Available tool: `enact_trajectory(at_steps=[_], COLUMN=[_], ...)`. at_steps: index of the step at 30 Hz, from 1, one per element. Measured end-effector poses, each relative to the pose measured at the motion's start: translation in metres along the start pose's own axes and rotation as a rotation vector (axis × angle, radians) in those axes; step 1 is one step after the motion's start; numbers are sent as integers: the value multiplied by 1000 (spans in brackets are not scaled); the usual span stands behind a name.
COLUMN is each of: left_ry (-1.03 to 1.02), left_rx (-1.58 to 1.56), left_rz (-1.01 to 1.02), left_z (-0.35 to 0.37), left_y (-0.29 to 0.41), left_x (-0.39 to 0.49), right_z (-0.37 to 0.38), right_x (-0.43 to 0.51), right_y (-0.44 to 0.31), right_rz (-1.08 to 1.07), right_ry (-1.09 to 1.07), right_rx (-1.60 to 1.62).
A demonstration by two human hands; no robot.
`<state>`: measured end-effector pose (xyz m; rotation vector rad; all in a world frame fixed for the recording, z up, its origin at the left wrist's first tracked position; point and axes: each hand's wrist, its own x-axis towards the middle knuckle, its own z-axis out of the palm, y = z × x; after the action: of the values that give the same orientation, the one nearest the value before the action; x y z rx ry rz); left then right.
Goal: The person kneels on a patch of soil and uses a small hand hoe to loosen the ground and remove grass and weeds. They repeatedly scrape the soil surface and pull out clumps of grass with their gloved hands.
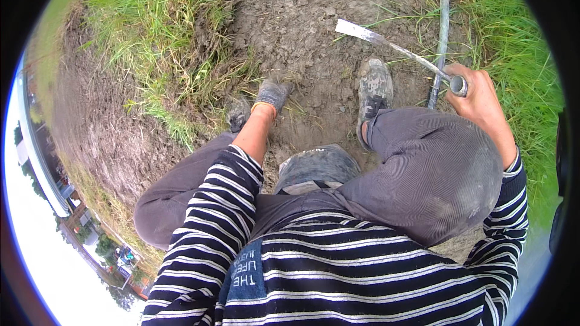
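Note:
My right hand (475, 93) is closed around the handle end of a hand tool with a thin metal neck and a flat, narrow blade (360, 31), which looks like a small weeding hoe. The blade points to the left over the bare soil. My left hand (273, 93), in a grey glove with an orange cuff, reaches down to the ground beside my left shoe, close to some loose grass blades (297, 107). Its fingers are too hidden and blurred to tell what they touch.
A grey hose or pipe (444, 13) runs along the soil on the right, passing beneath the tool. Thick grass (507, 50) borders it, and a tall clump of grass (158, 31) stands at the left. Between my legs is a dark, rounded object (319, 165), perhaps a seat.

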<state>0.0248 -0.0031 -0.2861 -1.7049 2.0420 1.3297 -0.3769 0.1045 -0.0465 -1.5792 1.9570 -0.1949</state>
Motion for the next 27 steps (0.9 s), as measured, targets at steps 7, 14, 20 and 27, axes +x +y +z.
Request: enact_trajectory(at_steps=[7, 14, 20, 27], left_ry=[-30, -14, 102, 95], left_rx=[348, 183, -14, 172], left_rz=[-216, -110, 139, 221], left_z=[-4, 37, 83, 92], left_y=[-33, 15, 85, 116], left_x=[-14, -12, 13, 29], right_z=[-7, -5, -1, -2], right_x=[5, 39, 42, 46], right_y=[4, -21, -33, -39], right_rz=[-71, -183, -223, -94], right_ry=[22, -64, -100, -197], right_rx=[-369, -562, -658, -641])
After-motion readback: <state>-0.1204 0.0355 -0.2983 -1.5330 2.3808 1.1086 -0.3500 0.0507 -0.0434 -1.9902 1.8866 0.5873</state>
